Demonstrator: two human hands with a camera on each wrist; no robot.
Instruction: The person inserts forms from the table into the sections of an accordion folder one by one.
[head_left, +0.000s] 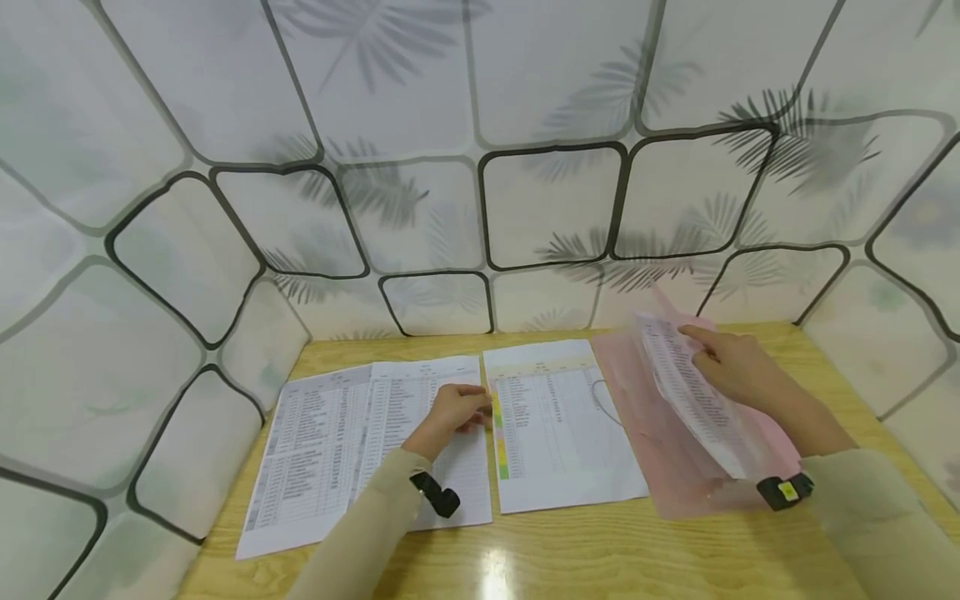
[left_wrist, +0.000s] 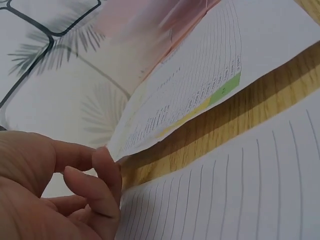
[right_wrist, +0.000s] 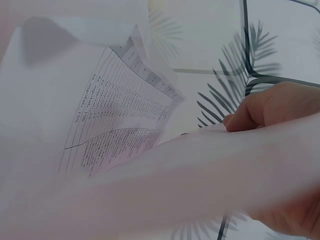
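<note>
Evidently paper sorting is the step in hand, or so I'd judge from where I'm standing: sheets seem to be getting sorted between a folder and the wooden table (head_left: 600, 550). Take the middle sheet (head_left: 562, 475) as the centre of a clock, twelve towards the patterned wall (head_left: 540, 208). It lies flat-ish, with a coloured strip (head_left: 502, 437) down its nine o'clock edge. Out at nine o'clock lie the printed pages (head_left: 315, 450), side by side, with a narrow gap of wood before the middle sheet.

At three o'clock is the pink folder (head_left: 637, 417), and over it the right hand (head_left: 738, 362) pinches a tilted bundle of papers (head_left: 693, 400) between thumb and fingers near the top. The left hand (head_left: 450, 412) is by the gap, fingers bent and close to the middle sheet's left edge (whether they actually pinch it, I can't tell).

My guess is that the next move calls for the right hand to keep the bundle together and settle it within the folder, while the left steadies or lifts the middle sheet by its edge. Loose pages could easily slip or crease if that pinch loosens.
</note>
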